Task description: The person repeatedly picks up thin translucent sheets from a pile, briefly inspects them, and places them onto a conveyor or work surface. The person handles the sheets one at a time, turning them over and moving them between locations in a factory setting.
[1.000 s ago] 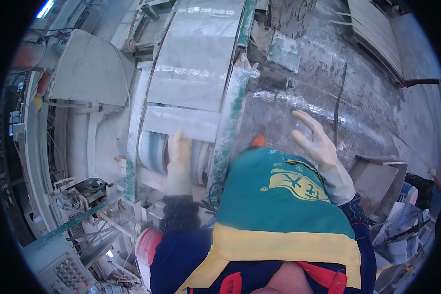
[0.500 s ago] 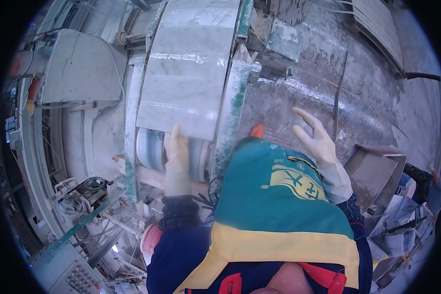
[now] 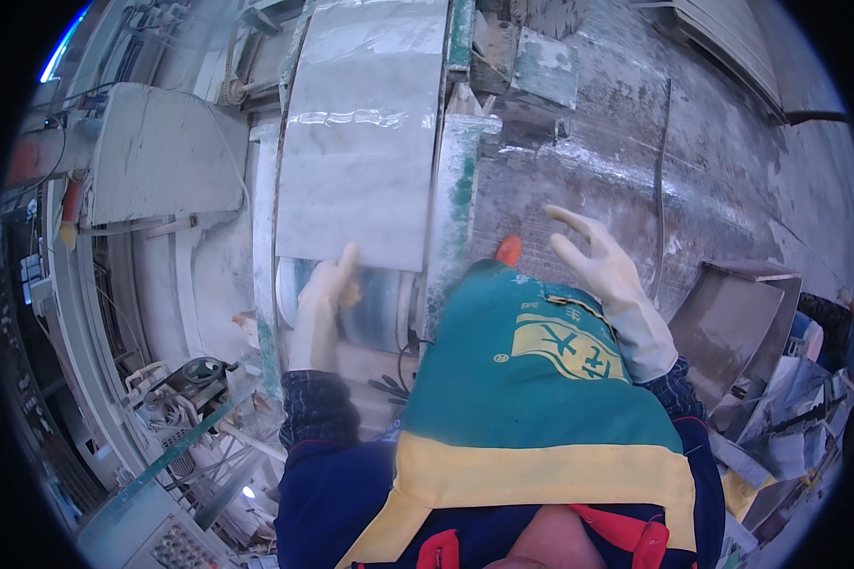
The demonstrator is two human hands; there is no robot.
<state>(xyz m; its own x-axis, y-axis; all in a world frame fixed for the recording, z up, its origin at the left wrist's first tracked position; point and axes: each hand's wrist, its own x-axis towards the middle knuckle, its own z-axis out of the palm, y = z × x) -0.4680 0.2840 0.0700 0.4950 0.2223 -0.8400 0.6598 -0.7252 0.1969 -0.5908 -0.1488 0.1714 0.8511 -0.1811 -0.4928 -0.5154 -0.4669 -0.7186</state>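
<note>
A wet, pale grey-veined stone slab [image 3: 356, 204] lies on the conveyor in front of me, its near edge above a blue-grey belt roller [image 3: 375, 308]. My left hand [image 3: 324, 289], in a cream rubber glove, grips that near edge. Its thumb rests on top of the slab, while the other fingers curl beneath the edge, partly hidden. Off to the right, my right hand [image 3: 603, 266], gloved the same way, hovers above the wet floor beside my green apron [image 3: 541, 379]. Its fingers are spread and it holds nothing.
White-and-green conveyor rails [image 3: 457, 199] flank the slab. At left stand a grey panel [image 3: 166, 156] and a handwheel [image 3: 202, 370] among machine parts. A box-like metal bin [image 3: 740, 327] and stone offcuts [image 3: 788, 436] lie at right. A hose [image 3: 661, 180] crosses the floor.
My left wrist has swung left, and its curled fingers now show below the slab edge. A bright seam near the slab's front no longer shows. The right hand stays raised, shifted slightly left.
</note>
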